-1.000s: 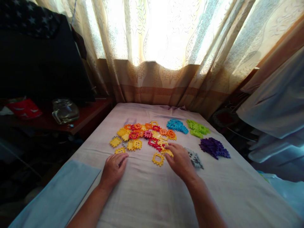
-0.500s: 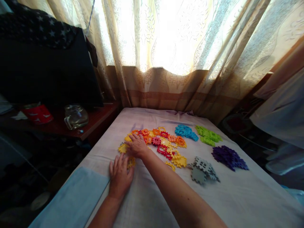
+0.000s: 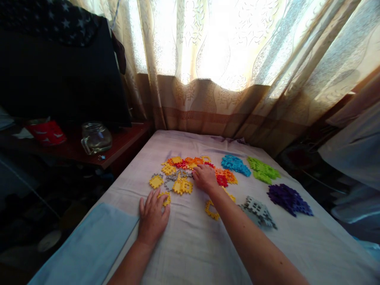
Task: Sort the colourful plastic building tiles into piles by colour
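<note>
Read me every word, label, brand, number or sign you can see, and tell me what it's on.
No readable text anywhere.
Red container: white marks, too blurred to make out.
Dark cloth: pale stars, just a pattern.
Toothed pieces: no lettering discernible.

Place is looking like home: patterned curtains [image 3: 208, 103] are hanging at far side, daylight coming through; dark screen [image 3: 59, 79] is standing at left, star-print cloth [image 3: 59, 19] draping it; glass jug [image 3: 97, 138] is sitting on reddish desk [image 3: 126, 144]; pale fabric [image 3: 353, 146] is hanging at right.
</note>
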Tool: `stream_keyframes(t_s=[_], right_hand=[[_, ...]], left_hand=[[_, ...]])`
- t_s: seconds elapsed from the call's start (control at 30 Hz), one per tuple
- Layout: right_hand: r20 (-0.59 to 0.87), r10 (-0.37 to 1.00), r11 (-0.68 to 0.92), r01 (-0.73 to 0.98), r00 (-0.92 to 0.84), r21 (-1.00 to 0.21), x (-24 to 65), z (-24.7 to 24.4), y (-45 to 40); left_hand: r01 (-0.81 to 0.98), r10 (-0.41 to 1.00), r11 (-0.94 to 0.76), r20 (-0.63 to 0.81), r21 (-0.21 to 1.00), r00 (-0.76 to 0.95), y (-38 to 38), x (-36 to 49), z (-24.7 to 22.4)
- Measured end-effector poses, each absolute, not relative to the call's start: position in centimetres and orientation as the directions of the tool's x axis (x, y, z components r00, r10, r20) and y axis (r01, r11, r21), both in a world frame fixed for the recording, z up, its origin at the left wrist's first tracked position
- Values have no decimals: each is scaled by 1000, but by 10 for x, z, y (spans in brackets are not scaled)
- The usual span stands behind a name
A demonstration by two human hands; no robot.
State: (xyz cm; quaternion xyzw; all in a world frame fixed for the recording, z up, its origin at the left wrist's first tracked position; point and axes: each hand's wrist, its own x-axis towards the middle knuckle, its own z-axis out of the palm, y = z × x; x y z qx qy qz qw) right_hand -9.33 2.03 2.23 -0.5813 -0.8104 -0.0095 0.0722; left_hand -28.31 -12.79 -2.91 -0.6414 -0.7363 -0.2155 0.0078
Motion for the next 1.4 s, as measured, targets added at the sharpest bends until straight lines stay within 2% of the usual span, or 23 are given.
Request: stream_keyframes(t_s=[0.1, 0.23, 0.43, 0.57, 0.7, 0.87, 0.97, 1.23, 1.4], right_hand=[[94, 917, 395, 916, -388, -70, -115, 25, 18], [50, 926, 377, 924, -374, -65, -137, 25, 15], [84, 927, 372, 924, -366, -88, -132, 28, 0], [178, 927, 358, 921, -330, -155, -110, 35, -25], [235, 951, 263, 923, -200, -281, -51, 43, -57], [212, 970, -39, 931, 123, -362, 50, 45, -86], [186, 966, -107, 932, 180, -348, 80, 43, -87], [102, 993, -49, 984, 67, -172, 64, 38, -81], [107, 993, -27, 983, 47, -181, 66, 36, -83]], left_hand=[[949, 945, 71, 285, 306, -162, -128, -283, -26], [951, 946, 66, 285, 302, -156, -128, -284, -26], [954, 944, 49, 298, 297, -141, -126, -287, -30], [956, 947, 42, 293, 289, -130, -124, -289, -32], [960, 951, 38, 284, 278, -120, -122, -291, -31], [960, 951, 38, 284, 276, -119, -119, -292, -32], [963, 951, 28, 288, 267, -108, -118, -294, -33], [967, 955, 20, 282, 255, -94, -117, -296, -33], [964, 951, 14, 294, 265, -95, -117, -296, -34]])
